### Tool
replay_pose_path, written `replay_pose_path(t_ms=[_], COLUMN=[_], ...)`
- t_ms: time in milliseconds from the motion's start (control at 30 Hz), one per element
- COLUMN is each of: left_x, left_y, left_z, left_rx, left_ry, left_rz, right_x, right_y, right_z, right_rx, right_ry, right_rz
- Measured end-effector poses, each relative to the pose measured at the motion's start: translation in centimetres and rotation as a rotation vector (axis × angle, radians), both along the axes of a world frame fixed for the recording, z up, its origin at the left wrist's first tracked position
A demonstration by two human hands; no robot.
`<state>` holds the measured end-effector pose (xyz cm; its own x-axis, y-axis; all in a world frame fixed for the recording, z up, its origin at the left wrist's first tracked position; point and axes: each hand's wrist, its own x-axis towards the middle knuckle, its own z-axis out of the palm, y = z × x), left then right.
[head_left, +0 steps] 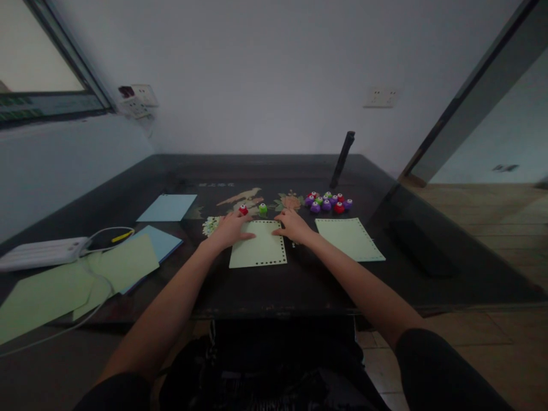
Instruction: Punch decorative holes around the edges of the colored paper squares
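A pale green sheet (259, 249) with punched shapes along its edges lies flat in front of me. My left hand (232, 227) rests on its upper left corner, thumb apart from the fingers. At the upper right corner is my right hand (293, 225), its thumb and fingers spread over the edge. Just beyond the sheet stand a red punch (243, 210), near my left fingertips, and a green punch (262, 209) between the hands. A second punched sheet (349, 238) lies to the right, below a cluster of red, green and purple punches (326, 203).
Far left are a light blue sheet (168, 208), overlapping green sheets (120, 264) and a white power strip (45, 253) with a cable. A black upright object (342, 160) stands at the back right; a dark flat object (419, 248) lies at the right.
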<state>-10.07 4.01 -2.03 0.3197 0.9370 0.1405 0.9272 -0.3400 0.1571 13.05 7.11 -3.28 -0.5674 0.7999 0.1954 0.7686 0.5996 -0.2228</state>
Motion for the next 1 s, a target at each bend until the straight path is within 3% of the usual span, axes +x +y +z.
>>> replay_pose_path(t_ms=[333, 600, 700, 833, 1000], left_x=[0.1, 0.1, -0.2, -0.8, -1.0], left_y=[-0.2, 0.2, 0.4, 0.7, 1.1], left_z=[0.3, 0.2, 0.2, 0.5, 1.1], left_rx=[0.029, -0.017, -0.044, -0.047, -0.051], left_ry=[-0.008, -0.094, -0.170, -0.308, -0.479], left_rz=[-0.048, -0.078, -0.069, -0.054, -0.030], right_x=[-0.3, -0.6, -0.4, -0.3, -0.2], right_y=[-0.6, -0.5, -0.5, -0.2, -0.5], right_z=[-0.1, 0.1, 0.1, 0.0, 0.3], right_rx=[-0.038, -0.180, -0.286, -0.559, -0.756], right_ry=[0.157, 0.369, 0.526, 0.760, 0.885], right_rz=[-0.079, -0.085, -0.087, -0.078, -0.030])
